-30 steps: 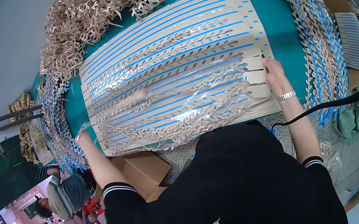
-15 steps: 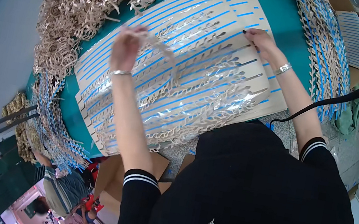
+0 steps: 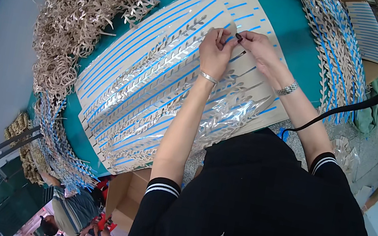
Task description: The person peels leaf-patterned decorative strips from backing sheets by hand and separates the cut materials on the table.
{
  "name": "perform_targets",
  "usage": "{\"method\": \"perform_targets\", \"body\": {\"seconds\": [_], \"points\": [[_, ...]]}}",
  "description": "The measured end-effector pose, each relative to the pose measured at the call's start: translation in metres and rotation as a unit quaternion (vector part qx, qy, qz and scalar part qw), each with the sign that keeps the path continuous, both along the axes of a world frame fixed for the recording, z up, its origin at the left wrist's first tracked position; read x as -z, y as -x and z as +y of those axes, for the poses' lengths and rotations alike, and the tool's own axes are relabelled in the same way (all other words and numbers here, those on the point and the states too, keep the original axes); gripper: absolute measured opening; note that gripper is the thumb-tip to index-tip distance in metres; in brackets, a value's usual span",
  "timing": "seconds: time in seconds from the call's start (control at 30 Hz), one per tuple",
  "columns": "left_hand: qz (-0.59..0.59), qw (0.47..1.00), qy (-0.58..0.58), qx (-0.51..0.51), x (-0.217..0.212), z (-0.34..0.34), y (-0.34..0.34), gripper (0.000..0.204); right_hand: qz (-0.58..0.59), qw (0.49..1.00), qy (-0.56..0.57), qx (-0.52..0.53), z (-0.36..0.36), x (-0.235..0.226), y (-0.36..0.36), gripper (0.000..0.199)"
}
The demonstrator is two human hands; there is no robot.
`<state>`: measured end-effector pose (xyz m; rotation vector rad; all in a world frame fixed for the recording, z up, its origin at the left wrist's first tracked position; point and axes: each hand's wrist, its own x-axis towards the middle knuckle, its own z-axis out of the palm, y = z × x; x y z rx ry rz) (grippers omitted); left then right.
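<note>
Both hands meet over the far right of the sheet (image 3: 154, 86), left hand (image 3: 215, 52) and right hand (image 3: 257, 44) each pinching a leaf strip (image 3: 228, 31) narrowly to peel it free.

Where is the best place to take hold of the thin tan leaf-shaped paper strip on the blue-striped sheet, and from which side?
Probably at its free far end, where the thin tan leaf-shaped paper strip already lifts off the blue-striped sheet. Both hands, left hand and right hand, pinch there from above. The rest lies flat among the stripes, giving the fingers no edge to catch.
</note>
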<state>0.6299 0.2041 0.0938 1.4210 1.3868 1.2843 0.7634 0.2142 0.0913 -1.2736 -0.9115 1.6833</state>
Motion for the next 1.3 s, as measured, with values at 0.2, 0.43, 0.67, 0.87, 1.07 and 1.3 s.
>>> {"method": "perform_targets", "body": {"seconds": [0.2,0.43,0.67,0.87,1.07,1.3], "points": [[0.144,0.983,-0.079,-0.077,0.009,-0.018,0.009,0.010,0.031,0.999,-0.016,0.001,-0.007,-0.001,0.024,0.012],[-0.043,0.998,-0.003,-0.055,0.025,-0.015,0.029,0.006,0.053,0.998,0.028,0.006,-0.012,-0.007,0.026,0.014],[-0.013,1.000,-0.009,-0.013,0.014,-0.018,0.026,0.010,0.012,0.999,-0.028,-0.022,-0.010,0.000,0.021,0.014],[0.009,0.999,-0.050,0.002,0.002,-0.023,0.020,0.013,-0.056,0.993,-0.092,-0.046,-0.011,0.008,0.012,0.015],[-0.036,0.999,0.016,0.026,0.021,-0.018,0.013,0.015,-0.140,0.981,-0.129,-0.050,-0.014,0.023,-0.001,0.016],[0.077,0.995,0.026,0.056,0.084,-0.016,0.005,0.015,-0.479,0.824,-0.298,0.050,-0.029,0.032,-0.014,0.007]]}}
